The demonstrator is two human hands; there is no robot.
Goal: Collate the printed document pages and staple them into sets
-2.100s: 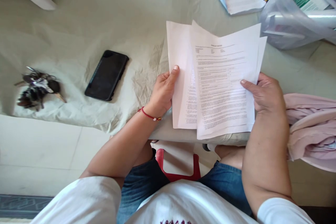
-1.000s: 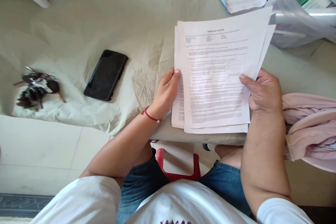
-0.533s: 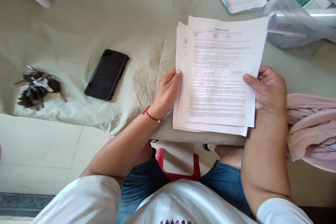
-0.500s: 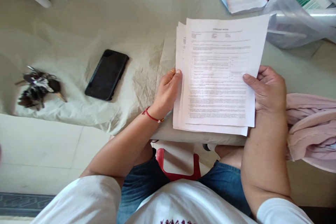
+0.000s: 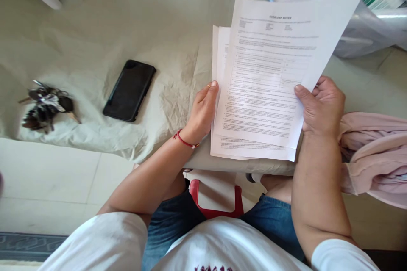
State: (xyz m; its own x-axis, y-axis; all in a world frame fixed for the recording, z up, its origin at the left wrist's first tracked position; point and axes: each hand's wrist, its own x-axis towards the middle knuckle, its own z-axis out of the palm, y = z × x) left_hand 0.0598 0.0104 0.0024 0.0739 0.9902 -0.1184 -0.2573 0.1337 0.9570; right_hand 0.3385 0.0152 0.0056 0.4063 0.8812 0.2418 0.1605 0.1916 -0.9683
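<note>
Printed sheets (image 5: 263, 93), white w/ dense text, fanned; both hands grip: left hand (image 5: 202, 112) lower ones, right hand (image 5: 321, 106) top.

a table (image 5: 133, 17) under a creased grey-green cloth is carrying a black phone (image 5: 129, 90); left of the phone a bunch of keys (image 5: 44, 106) is lying, far right a pink garment (image 5: 375, 152).

white papers (image 5: 270, 80), black phone (image 5: 129, 90), pink cloth (image 5: 375, 152)

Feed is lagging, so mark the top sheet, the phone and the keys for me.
Top sheet (image 5: 273, 67), head view, middle of the printed page.
Phone (image 5: 129, 90), head view, middle of the screen.
Keys (image 5: 46, 106), head view, middle of the bunch.
</note>
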